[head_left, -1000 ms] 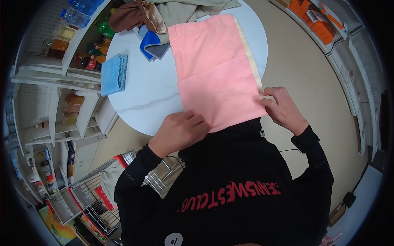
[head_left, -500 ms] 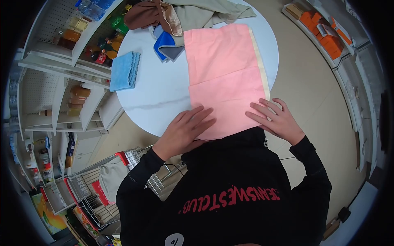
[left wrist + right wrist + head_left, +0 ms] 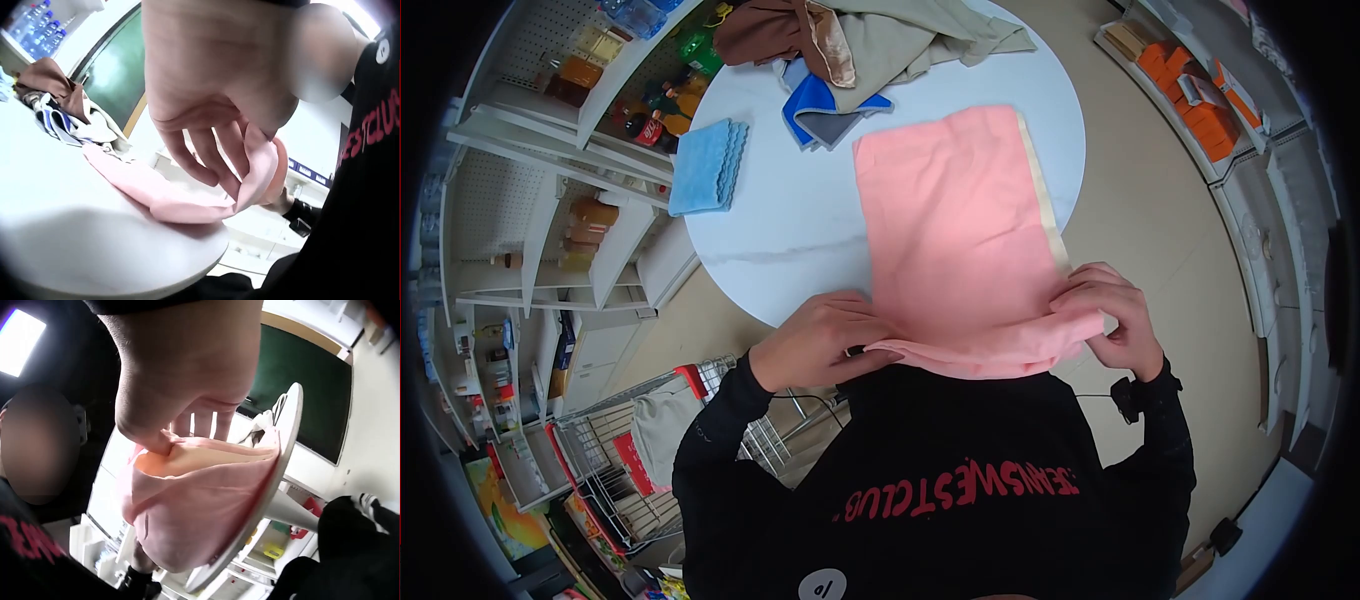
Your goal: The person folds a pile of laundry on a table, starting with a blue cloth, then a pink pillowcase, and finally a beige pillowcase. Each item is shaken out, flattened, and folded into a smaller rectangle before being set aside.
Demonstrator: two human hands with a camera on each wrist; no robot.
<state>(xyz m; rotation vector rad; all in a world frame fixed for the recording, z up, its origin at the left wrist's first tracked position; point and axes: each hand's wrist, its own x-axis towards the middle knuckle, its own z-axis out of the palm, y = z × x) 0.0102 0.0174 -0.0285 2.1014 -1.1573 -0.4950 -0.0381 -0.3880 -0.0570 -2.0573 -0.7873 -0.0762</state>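
Note:
A folded pink cloth with a pale yellow edge lies on the round white table, its near end lifted off the table's front edge. My left hand pinches the near left corner of the pink cloth. My right hand grips the near right corner, and in the right wrist view the pink cloth hangs bunched under the fingers.
A folded light blue towel lies at the table's left. A heap of brown, beige and blue clothes sits at the far side. Shelves with bottles stand left, a wire cart below, orange boxes at right.
Both hands went from lying flat on the cloth's near end to gripping its corners and lifting that end up toward my body; the cloth slid nearer.

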